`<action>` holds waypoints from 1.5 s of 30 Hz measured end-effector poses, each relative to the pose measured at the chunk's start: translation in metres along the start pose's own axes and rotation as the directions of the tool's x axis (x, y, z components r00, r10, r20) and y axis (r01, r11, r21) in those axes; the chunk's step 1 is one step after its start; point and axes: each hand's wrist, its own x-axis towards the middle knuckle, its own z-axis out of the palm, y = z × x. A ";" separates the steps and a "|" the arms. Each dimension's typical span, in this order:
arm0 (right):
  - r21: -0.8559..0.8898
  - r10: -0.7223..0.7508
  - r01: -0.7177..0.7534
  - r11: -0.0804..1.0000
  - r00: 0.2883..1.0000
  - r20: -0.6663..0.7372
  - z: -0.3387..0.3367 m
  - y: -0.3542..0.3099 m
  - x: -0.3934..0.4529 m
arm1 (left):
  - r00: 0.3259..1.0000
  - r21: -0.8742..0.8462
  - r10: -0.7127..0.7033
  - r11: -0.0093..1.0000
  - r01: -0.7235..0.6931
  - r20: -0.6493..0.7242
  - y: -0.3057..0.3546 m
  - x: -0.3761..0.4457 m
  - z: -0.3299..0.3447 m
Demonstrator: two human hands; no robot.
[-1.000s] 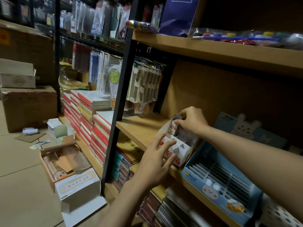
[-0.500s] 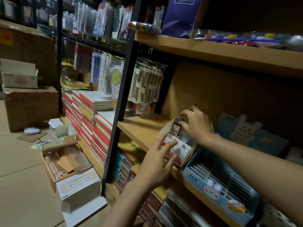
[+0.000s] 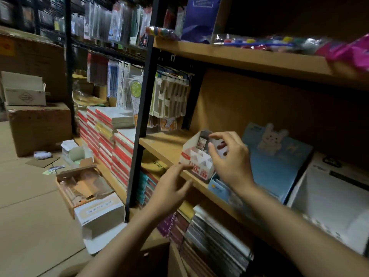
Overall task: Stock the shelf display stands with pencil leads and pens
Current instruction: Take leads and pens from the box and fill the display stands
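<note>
A small white and red cardboard display stand with several compartments sits at the front edge of the wooden shelf. One dark pencil lead case stands upright in its back row. My right hand hovers over the stand's right side with loosely curved fingers, index and thumb tips just beside the case. My left hand is lower, fingers spread, and its index tip is at the stand's front left corner. Neither hand grips anything.
A blue rabbit-print display stand and a white display box stand to the right on the same shelf. A black upright post borders the shelf's left end. Notebook stacks and open cartons lie on the floor at left.
My right hand has drawn back from the lead case, which now stands in the back row. My left hand has slipped down off the stand's front.
</note>
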 end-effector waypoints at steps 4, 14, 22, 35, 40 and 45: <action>0.308 0.052 -0.052 0.950 0.999 0.008 0.019 -0.025 -0.113 | 0.946 -0.143 -0.326 0.936 0.322 0.001 -0.031 -0.070 0.002; -0.052 0.395 -0.593 0.803 0.466 0.792 0.098 0.005 -0.334 | 0.444 -0.025 -0.894 0.446 0.895 -0.061 -0.128 -0.298 0.058; -0.304 0.473 -0.575 0.760 0.167 0.865 0.144 0.035 -0.392 | 0.275 -0.043 -0.952 0.282 0.958 -0.133 -0.176 -0.335 0.098; -0.241 0.384 -0.511 0.825 0.195 0.902 0.198 0.044 -0.416 | 0.376 0.130 -0.901 0.355 0.926 -0.217 -0.205 -0.337 0.113; -0.281 0.523 -0.664 0.693 0.195 0.830 0.191 0.053 -0.414 | 0.418 0.314 -0.873 0.335 0.888 -0.252 -0.204 -0.336 0.112; -0.261 0.608 -0.762 0.592 0.210 0.765 0.181 0.052 -0.407 | 0.404 0.326 -0.863 0.305 0.895 -0.304 -0.198 -0.331 0.111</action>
